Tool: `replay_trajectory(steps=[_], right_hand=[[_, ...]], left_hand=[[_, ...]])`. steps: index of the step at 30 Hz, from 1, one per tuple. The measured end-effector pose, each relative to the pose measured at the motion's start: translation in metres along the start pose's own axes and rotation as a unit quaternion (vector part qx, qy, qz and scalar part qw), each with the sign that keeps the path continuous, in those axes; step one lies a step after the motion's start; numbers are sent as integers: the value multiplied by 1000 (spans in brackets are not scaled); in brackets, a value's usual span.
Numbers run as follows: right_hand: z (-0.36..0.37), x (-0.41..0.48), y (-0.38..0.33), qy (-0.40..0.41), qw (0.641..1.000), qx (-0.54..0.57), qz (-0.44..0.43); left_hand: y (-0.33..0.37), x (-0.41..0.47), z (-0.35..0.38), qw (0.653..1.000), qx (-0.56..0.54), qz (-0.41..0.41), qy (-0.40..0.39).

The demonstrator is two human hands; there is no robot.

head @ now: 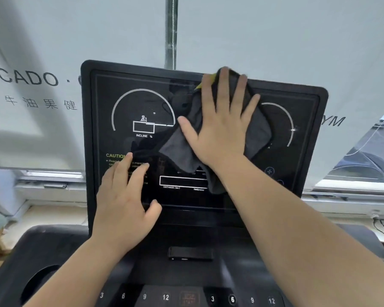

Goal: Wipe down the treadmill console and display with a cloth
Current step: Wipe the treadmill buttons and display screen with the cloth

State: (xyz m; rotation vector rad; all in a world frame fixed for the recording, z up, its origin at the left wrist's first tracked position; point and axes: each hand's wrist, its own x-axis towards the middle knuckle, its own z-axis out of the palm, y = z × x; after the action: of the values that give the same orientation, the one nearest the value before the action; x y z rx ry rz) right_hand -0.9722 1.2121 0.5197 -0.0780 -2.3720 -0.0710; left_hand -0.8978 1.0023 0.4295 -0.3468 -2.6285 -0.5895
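Console (186, 273), nearest edge: numbered key row (165, 297) lying clear of the cloth, so judging it as pending. Left hand (124, 202) lying flat at the lower left corner of the display (142, 147), fingers straight and spread over the caution text (115, 155), holding nothing; probably bracing the panel, and probably leaving prints there. Right hand (222, 129) pressing the grey cloth (182, 151) flat against the display's upper middle, fingers spread, fingertips reaching the top edge, none curling round the fabric. Cloth bunching, a loose tail hanging toward the distance box (182, 181). Doing this well: folding the tail under the palm, holding light even pressure, running overlapping passes from top edge to bottom edge, finishing with the corner the left hand is covering, then the key row
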Motion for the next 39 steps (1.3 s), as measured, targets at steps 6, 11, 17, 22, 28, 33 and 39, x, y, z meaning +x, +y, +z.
replay_trajectory(steps=[6, 11, 17, 22, 28, 33, 39], right_hand=[[10, -49, 40, -13, 990, -46, -131], [2, -48, 81, -38, 998, -37, 40], [-6, -7, 35, -22, 988, 11, 149], [-1, 10, -33, -24, 1000, -16, 9], [18, -40, -63, -33, 970, -24, -238], [23, -68, -9, -32, 980, -61, -186], [2, -24, -6, -40, 997, -21, 66]], left_hand=[[-2, -1, 4, 1000, -10, 0, -2], [-9, 1, 0, 999, -21, 23, 8], [-26, -1, -9, 998, -47, 31, 22], [-50, 0, -16, 999, -22, 5, 38], [-58, 0, -16, 1000, -21, 12, 20], [-65, -1, -18, 999, -43, 23, 22], [-86, -5, -25, 996, -79, 40, -13]])
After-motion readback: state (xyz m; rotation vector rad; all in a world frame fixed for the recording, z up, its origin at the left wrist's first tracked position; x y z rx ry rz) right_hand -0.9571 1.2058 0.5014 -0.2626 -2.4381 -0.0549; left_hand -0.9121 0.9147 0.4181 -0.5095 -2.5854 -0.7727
